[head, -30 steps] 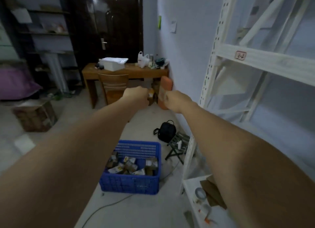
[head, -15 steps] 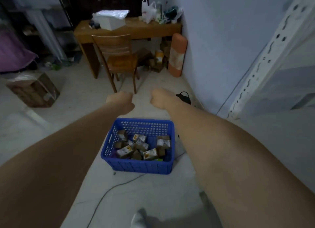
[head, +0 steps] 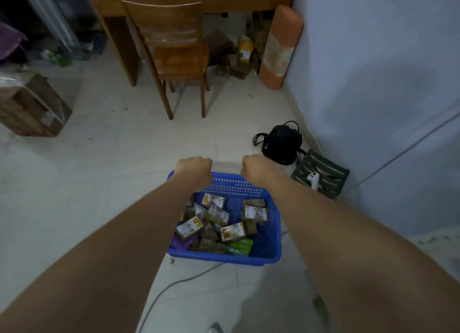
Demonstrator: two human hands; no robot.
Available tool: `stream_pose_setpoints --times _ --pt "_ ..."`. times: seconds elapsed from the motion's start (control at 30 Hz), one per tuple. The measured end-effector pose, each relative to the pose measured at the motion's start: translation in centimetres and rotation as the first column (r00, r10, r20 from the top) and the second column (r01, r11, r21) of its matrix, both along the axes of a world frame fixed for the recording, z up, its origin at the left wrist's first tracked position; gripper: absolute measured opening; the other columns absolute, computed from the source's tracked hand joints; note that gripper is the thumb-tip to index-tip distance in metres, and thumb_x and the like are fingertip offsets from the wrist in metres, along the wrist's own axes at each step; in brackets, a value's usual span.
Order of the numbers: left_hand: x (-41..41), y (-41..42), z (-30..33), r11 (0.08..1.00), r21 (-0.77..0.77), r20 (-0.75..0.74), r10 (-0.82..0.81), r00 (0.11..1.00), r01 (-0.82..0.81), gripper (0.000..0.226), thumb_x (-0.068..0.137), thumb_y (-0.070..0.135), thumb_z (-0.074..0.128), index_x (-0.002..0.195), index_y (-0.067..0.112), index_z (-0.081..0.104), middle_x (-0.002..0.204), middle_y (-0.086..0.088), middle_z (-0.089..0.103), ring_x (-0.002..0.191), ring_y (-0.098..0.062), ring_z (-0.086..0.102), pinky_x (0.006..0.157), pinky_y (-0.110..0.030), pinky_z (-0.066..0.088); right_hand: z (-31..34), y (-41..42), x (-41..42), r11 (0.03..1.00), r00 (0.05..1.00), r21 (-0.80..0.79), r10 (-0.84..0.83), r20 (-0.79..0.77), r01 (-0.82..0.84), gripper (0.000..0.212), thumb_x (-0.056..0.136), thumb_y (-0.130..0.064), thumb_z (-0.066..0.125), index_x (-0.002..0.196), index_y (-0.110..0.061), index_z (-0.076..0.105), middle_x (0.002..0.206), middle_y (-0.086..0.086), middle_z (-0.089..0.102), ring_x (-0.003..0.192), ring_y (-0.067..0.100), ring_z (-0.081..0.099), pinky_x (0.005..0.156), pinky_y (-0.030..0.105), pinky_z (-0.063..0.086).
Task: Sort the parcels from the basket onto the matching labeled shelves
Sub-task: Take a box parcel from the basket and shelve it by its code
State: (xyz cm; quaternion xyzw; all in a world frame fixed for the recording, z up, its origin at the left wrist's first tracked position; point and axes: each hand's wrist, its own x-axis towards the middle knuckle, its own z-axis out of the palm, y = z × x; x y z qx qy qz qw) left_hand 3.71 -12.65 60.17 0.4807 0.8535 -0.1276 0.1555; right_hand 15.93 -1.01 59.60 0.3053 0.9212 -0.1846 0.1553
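Right now my left hand (head: pixel 195 169) and right hand (head: pixel 256 168) are both curled into fists, holding nothing, over the far rim of the blue basket (head: pixel 270 254) on the floor. Parcels (head: pixel 230 220) lie jumbled inside. To pick well, I should uncurl one hand, take a top parcel with its label showing, and read it before lifting.

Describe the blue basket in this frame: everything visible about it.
The blue basket is a rectangular plastic crate with perforated walls and a solid rim, standing upright on the pale tiled floor. It holds a loose jumble of small parcels, mostly brown boxes with white labels. Both forearms extend over it, covering its far corners; contact is unclear.
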Motion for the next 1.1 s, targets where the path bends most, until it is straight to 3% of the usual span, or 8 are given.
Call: stream_pose_setpoints --times 0.13,0.3,0.43,0.57,0.67,0.83,0.93,1.1 --pt "-2.7 2.7 -2.2 1.0 -0.017 0.019 0.003 1.0 -0.002 0.023 0.094 0.021 0.042 0.114 0.012 0.05 0.11 -0.008 0.058 0.098 -0.027 0.057 0.073 -0.034 0.04 -2.8 2.5 -2.2 0.998 1.0 -0.058 -0.02 0.022 0.021 0.012 0.095 -0.014 0.038 0.097 -0.009 0.049 0.094 0.008 0.047 0.084 0.024 0.047 0.069 0.031 0.035" --pt "-5.2 6.9 -5.0 0.997 -0.083 0.037 0.009 0.999 -0.006 0.023 0.095 0.021 0.04 0.115 0.014 0.049 0.11 -0.007 0.058 0.098 -0.025 0.056 0.073 -0.033 0.038 -5.7 7.0 -5.5 0.991 0.999 -0.13 0.008 0.047 -0.002 0.022 0.097 -0.015 0.035 0.109 -0.007 0.053 0.108 0.01 0.055 0.085 0.019 0.045 0.073 0.03 0.037" --pt "-8.0 11.5 -7.8 0.994 -0.107 0.05 0.043 0.998 -0.037 0.02 0.094 0.019 0.04 0.111 0.014 0.049 0.112 -0.007 0.058 0.1 -0.025 0.056 0.075 -0.033 0.037 -8.8 12.0 -9.3 0.984 0.999 -0.174 -0.042 0.031 0.046 0.021 0.096 -0.014 0.036 0.077 -0.014 0.045 0.08 0.002 0.048 0.065 0.015 0.042 0.058 0.025 0.033" --pt "-10.0 16.0 -11.3 0.991 -0.104 0.097 0.093 0.991 -0.083 0.021 0.096 0.022 0.039 0.114 0.013 0.048 0.115 -0.008 0.057 0.103 -0.027 0.056 0.076 -0.033 0.036 -13.3 15.9 -10.7 0.956 0.993 -0.27 -0.113 0.019 0.114 0.017 0.098 -0.015 0.037 0.093 -0.01 0.052 0.096 0.005 0.055 0.074 0.016 0.045 0.065 0.026 0.035" --pt "-10.4 18.4 -14.5 0.992 -0.108 0.139 0.075 0.987 -0.06 0.02 0.098 0.02 0.037 0.113 0.012 0.047 0.112 -0.008 0.057 0.097 -0.027 0.055 0.072 -0.033 0.035 -17.6 17.9 -10.6 0.946 0.986 -0.282 -0.143 0.085 0.162 0.029 0.098 -0.016 0.034 0.07 -0.02 0.037 0.075 -0.006 0.04 0.061 0.009 0.036 0.054 0.022 0.028" --pt "-11.5 20.0 -21.4 0.986 -0.164 0.163 0.012 0.987 0.015 0.018 0.098 0.022 0.038 0.111 0.013 0.048 0.107 -0.007 0.057 0.092 -0.025 0.054 0.071 -0.032 0.036 -24.6 18.8 -11.3 0.94 0.974 -0.287 -0.136 0.181 0.185 0.024 0.099 -0.014 0.031 0.078 -0.014 0.043 0.075 -0.001 0.042 0.062 0.013 0.039 0.069 0.03 0.037" --pt "-13.2 20.5 -26.9 0.983 -0.18 0.159 -0.007 0.987 0.036 0.019 0.098 0.023 0.038 0.111 0.013 0.048 0.103 -0.006 0.057 0.085 -0.023 0.05 0.07 -0.032 0.036 -29.1 19.3 -12.2 0.941 0.976 -0.294 -0.117 0.183 0.168 0.019 0.099 -0.014 0.033 0.098 -0.007 0.052 0.084 0.002 0.046 0.076 0.019 0.047 0.071 0.032 0.039" --pt "-14.3 19.4 -37.9 0.973 -0.23 0.218 0.026 0.976 0.025 0.022 0.099 0.023 0.037 0.117 0.014 0.046 0.102 -0.005 0.055 0.085 -0.024 0.051 0.071 -0.035 0.041 -39.5 17.8 -12.7 0.937 0.968 -0.286 -0.143 0.206 0.199 0.034 0.1 -0.017 0.034 0.066 -0.02 0.029 0.071 -0.002 0.037 0.066 0.017 0.042 0.067 0.033 0.038"
